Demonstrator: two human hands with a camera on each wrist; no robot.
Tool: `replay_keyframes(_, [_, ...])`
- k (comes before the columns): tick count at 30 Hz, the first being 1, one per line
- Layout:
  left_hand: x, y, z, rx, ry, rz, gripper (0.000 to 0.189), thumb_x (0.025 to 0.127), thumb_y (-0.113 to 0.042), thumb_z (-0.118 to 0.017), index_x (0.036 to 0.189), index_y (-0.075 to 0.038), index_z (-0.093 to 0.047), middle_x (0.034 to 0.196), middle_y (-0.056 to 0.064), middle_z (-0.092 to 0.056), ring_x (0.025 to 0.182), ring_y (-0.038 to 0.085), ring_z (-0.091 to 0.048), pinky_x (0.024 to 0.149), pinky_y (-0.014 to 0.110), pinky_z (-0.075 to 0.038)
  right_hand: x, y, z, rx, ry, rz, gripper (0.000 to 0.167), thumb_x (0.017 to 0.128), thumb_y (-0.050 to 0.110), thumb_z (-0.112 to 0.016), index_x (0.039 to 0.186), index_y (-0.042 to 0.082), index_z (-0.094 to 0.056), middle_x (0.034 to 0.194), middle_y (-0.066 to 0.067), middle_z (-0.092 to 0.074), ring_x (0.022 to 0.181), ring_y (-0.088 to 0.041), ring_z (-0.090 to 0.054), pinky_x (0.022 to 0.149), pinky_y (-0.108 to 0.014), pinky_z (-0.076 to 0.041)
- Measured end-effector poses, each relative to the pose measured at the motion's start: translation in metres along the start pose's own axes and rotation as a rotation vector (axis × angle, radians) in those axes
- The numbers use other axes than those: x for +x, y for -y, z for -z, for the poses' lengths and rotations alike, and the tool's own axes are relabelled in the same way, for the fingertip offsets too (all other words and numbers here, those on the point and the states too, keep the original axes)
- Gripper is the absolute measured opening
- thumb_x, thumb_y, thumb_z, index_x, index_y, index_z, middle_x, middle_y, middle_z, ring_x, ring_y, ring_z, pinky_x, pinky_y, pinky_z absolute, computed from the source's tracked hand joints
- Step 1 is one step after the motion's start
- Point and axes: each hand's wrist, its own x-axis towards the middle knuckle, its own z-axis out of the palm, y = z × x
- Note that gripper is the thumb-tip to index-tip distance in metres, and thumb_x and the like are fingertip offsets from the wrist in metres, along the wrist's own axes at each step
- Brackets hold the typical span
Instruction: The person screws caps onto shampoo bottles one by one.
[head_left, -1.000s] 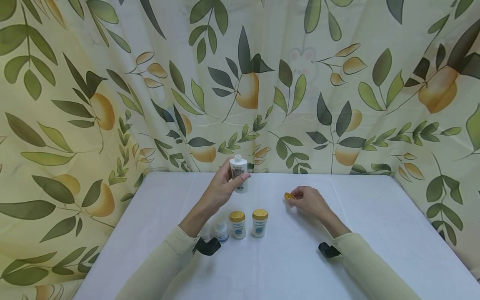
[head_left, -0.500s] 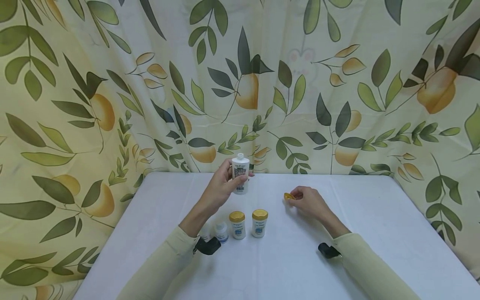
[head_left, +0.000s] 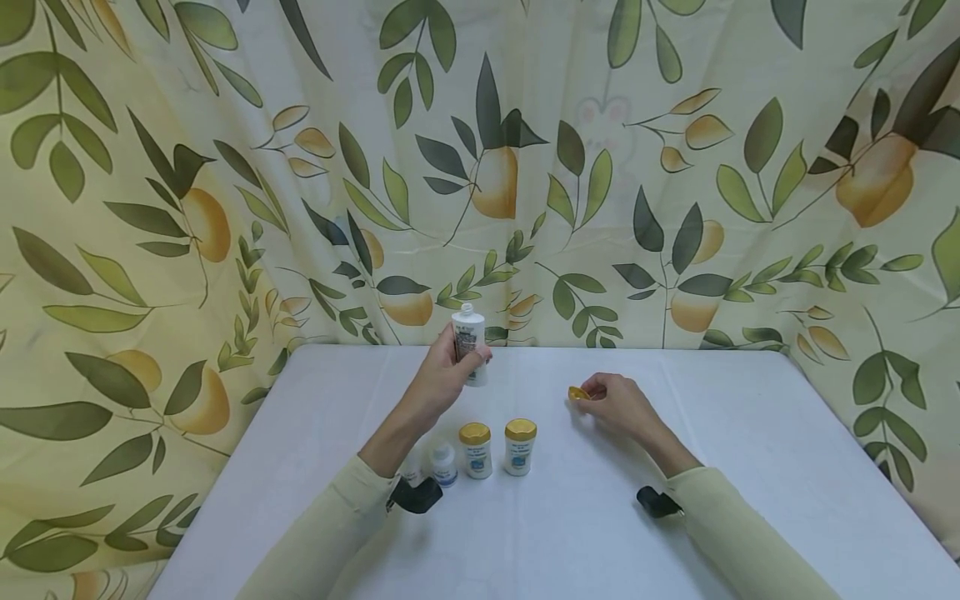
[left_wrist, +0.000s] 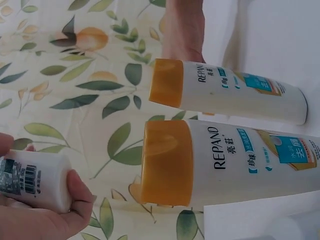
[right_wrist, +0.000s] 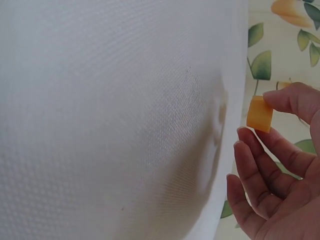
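Note:
My left hand point(head_left: 441, 372) grips an uncapped white shampoo bottle point(head_left: 468, 327), raised above the far part of the table with its bare neck up. In the left wrist view, fingers and thumb wrap the bottle's point(left_wrist: 37, 175) lower end beside a barcode. Over to the right, my right hand point(head_left: 617, 403) pinches a small orange-yellow cap point(head_left: 577, 393) between thumb and fingers, low over the cloth. The right wrist view shows that cap point(right_wrist: 260, 114) at the thumb tip, with the other fingers loosely bent below it.
Two white shampoo bottles with golden caps, the left one point(head_left: 476, 450) and the right one point(head_left: 520, 447), stand upright before me. Beside them is a smaller white bottle point(head_left: 444, 465); another is partly behind my left wrist. A leaf-patterned curtain point(head_left: 525, 167) hangs behind the white table point(head_left: 570, 533).
The bottle in my left hand has turned slightly and shifted a little left. My right hand with the cap has stayed in place.

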Motion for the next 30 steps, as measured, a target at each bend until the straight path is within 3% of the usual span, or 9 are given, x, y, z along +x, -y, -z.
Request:
replay_keyframes(6, [0.0005, 0.0016, -0.0016, 0.024, -0.01, 0.014, 0.054, 0.103, -0.02, -0.06, 0.147, -0.011, -0.032, 0.137, 0.014, -0.049, 0.122, 0.028, -0.052, 0.108, 0.05, -0.043, -0.0006, -0.0011, -0.0015, 0.004, -0.001, 0.026, 0.026, 0.089, 0.02, -0.076, 0.105, 0.0, -0.071, 0.095, -0.011, -0.071, 0.085, -0.021, -0.064, 0.069, -0.029, -0.052])
replay_keyframes(11, [0.0005, 0.0021, -0.0024, 0.035, 0.014, -0.041, 0.048, 0.103, -0.016, -0.057, 0.139, -0.01, -0.026, 0.126, 0.016, -0.054, 0.113, 0.026, -0.055, 0.097, 0.043, -0.044, 0.0, -0.0018, -0.0019, -0.004, -0.007, 0.035, 0.026, 0.089, 0.021, -0.076, 0.105, 0.001, -0.071, 0.096, -0.01, -0.072, 0.086, -0.021, -0.065, 0.07, -0.03, -0.052])
replay_keyframes(17, [-0.0014, 0.0037, -0.0008, 0.105, -0.021, -0.091, 0.054, 0.102, -0.021, -0.061, 0.149, -0.015, -0.034, 0.131, 0.011, -0.057, 0.121, 0.025, -0.054, 0.102, 0.048, -0.048, -0.0007, -0.0015, -0.0027, -0.003, -0.006, 0.041, 0.027, 0.089, 0.021, -0.077, 0.105, 0.001, -0.071, 0.097, -0.011, -0.072, 0.088, -0.022, -0.066, 0.071, -0.03, -0.053])
replay_keyframes(21, [-0.0026, 0.0044, 0.0013, 0.117, -0.035, -0.096, 0.058, 0.101, -0.02, -0.062, 0.154, -0.015, -0.038, 0.133, 0.012, -0.054, 0.12, 0.027, -0.054, 0.092, 0.046, -0.058, -0.0016, -0.0009, -0.0023, -0.005, -0.009, 0.041, 0.027, 0.089, 0.022, -0.077, 0.104, 0.001, -0.071, 0.097, -0.011, -0.072, 0.088, -0.023, -0.066, 0.071, -0.03, -0.053])
replay_keyframes(24, [-0.0025, 0.0046, 0.0019, 0.071, 0.001, -0.107, 0.059, 0.104, -0.017, -0.058, 0.157, -0.014, -0.034, 0.133, 0.016, -0.054, 0.12, 0.029, -0.054, 0.083, 0.042, -0.062, -0.0015, -0.0012, -0.0023, -0.007, -0.01, 0.044, 0.027, 0.089, 0.022, -0.077, 0.104, 0.001, -0.071, 0.096, -0.011, -0.071, 0.088, -0.023, -0.066, 0.071, -0.031, -0.053])
replay_keyframes(27, [-0.0025, 0.005, 0.0016, -0.005, 0.047, -0.113, 0.06, 0.106, -0.015, -0.054, 0.16, -0.013, -0.028, 0.135, 0.018, -0.053, 0.127, 0.032, -0.053, 0.085, 0.04, -0.062, -0.0012, -0.001, -0.0024, -0.007, -0.01, 0.035, 0.027, 0.089, 0.023, -0.077, 0.104, 0.001, -0.07, 0.097, -0.011, -0.071, 0.089, -0.023, -0.066, 0.071, -0.031, -0.053])
replay_keyframes(30, [-0.0023, 0.0058, 0.001, -0.077, 0.08, -0.123, 0.054, 0.107, -0.014, -0.052, 0.157, -0.011, -0.03, 0.137, 0.019, -0.052, 0.132, 0.034, -0.051, 0.088, 0.042, -0.061, -0.0009, -0.0005, -0.0026, -0.004, -0.009, 0.029, 0.027, 0.089, 0.023, -0.076, 0.105, 0.002, -0.07, 0.098, -0.01, -0.071, 0.089, -0.022, -0.065, 0.072, -0.031, -0.053])
